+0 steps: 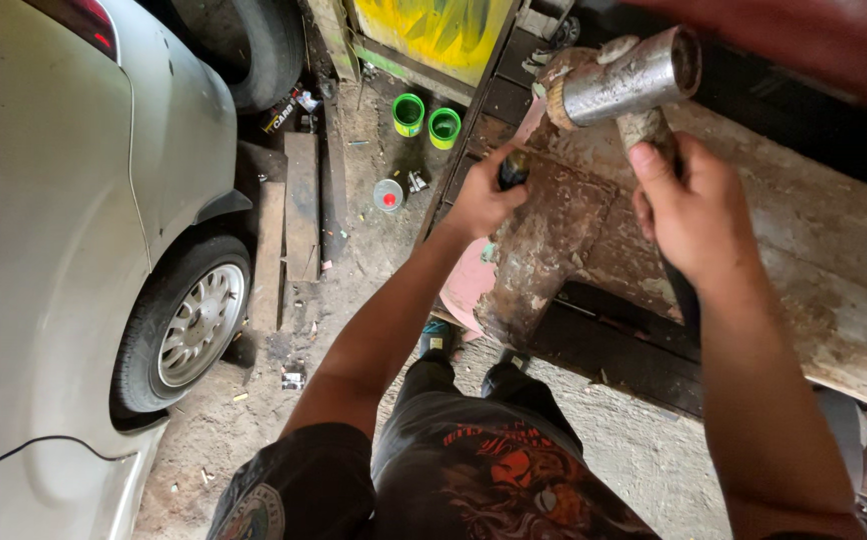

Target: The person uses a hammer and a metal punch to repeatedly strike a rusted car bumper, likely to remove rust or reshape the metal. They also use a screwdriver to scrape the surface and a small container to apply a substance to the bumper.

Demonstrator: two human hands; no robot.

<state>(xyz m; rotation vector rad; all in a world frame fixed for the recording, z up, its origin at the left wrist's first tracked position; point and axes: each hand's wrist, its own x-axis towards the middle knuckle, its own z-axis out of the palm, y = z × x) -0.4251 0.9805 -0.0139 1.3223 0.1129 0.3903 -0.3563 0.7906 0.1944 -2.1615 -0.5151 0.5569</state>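
Right hand [696,205]: fingers clenched around the handle of a metal hammer [629,80], head raised above the rusty part [544,245].
Left hand [482,200]: closed on a dark tool [514,168], pressed against that part.
Bench [834,260]: worn, carrying the part.
Left: white car [54,230].

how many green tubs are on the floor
2. One green tub and a second green tub stand side by side on the dirty floor near the yellow panel, beyond the left hand. Others may be hidden behind the car.
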